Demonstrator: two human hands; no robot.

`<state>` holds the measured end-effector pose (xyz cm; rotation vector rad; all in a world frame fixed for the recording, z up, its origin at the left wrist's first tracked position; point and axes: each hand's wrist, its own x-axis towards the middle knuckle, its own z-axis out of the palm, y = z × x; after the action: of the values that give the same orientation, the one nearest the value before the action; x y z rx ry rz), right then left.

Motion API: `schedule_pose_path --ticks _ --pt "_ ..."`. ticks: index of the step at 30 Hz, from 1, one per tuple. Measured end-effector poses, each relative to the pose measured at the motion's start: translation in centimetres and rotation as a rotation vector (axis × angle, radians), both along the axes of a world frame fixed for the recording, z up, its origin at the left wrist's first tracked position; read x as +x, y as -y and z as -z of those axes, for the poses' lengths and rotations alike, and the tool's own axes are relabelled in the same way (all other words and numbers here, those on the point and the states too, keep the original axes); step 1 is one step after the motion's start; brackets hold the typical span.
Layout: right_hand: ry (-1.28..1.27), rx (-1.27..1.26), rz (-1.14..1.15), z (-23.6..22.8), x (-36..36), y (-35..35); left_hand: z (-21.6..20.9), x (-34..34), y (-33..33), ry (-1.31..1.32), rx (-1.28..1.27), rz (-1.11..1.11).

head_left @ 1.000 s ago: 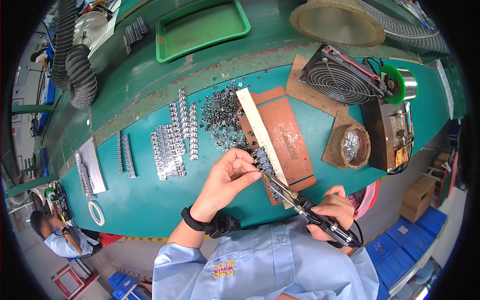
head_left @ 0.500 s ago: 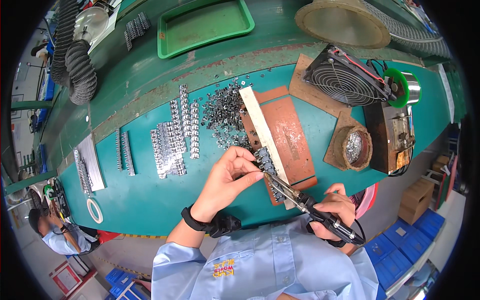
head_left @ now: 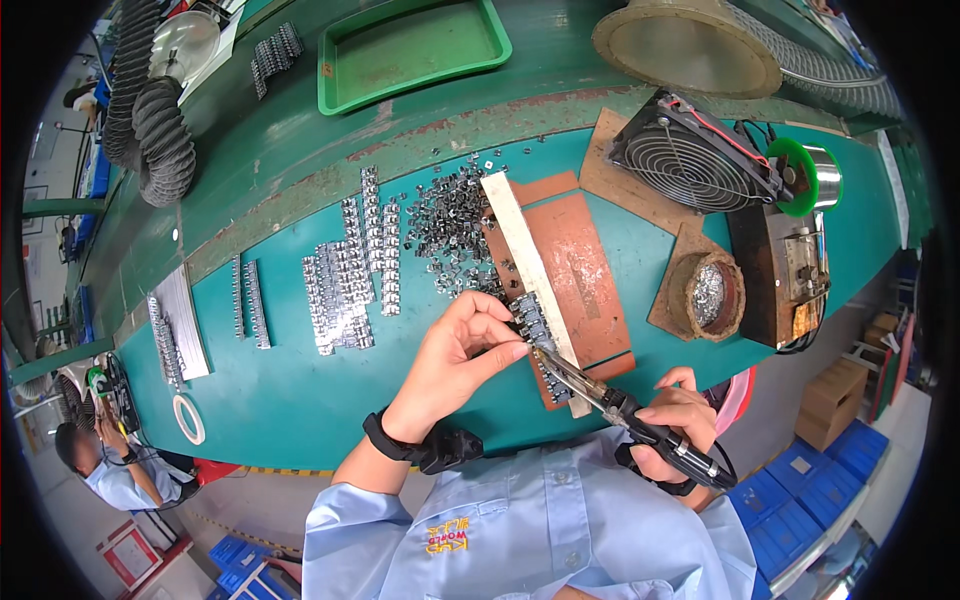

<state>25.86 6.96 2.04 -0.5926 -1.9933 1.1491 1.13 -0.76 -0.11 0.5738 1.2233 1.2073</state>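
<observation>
Green mat ends beside the right hand gripping a soldering iron; left hand pinches at a strip.

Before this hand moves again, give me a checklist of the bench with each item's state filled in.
1. Right hand gripping the soldering iron by its black handle: ok.
2. Iron's metal end aimed at the strip of small parts: ok; actual contact, cannot tell.
3. Left hand with its fingertips at the strip: ok; whether they pinch a part, cannot tell.
4. Strip lying along the left side of the pale wooden bar: ok.
5. Fan spinning: cannot tell.
6. Left fingers well away from the iron's metal end: not ok, they are right beside it.
</observation>
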Motion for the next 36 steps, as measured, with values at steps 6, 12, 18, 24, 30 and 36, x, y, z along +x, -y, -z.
schedule_pose_path --ticks 6,12,18,24,30,36 --pt "-0.007 0.008 0.017 -0.2 0.0 -0.1 -0.2 0.1 -0.1 0.001 -0.004 -0.01" --pt "0.0 0.001 0.008 -0.2 0.1 0.0 -0.9 -0.2 0.0 -0.014 -0.047 0.013" --pt "0.017 0.001 -0.018 -0.3 0.1 -0.1 -1.7 -0.7 -0.2 -0.073 -0.128 0.148" --pt "0.031 -0.005 -0.04 0.1 0.0 0.1 -0.9 -1.4 0.5 -0.411 -0.048 -0.068" --pt "0.036 0.004 -0.037 0.1 0.1 0.1 -2.0 -1.6 0.1 -0.835 -0.078 -0.163" --pt "0.011 -0.009 -0.03 0.1 0.2 0.1 -1.8 -1.7 0.1 -0.973 0.036 -0.083"
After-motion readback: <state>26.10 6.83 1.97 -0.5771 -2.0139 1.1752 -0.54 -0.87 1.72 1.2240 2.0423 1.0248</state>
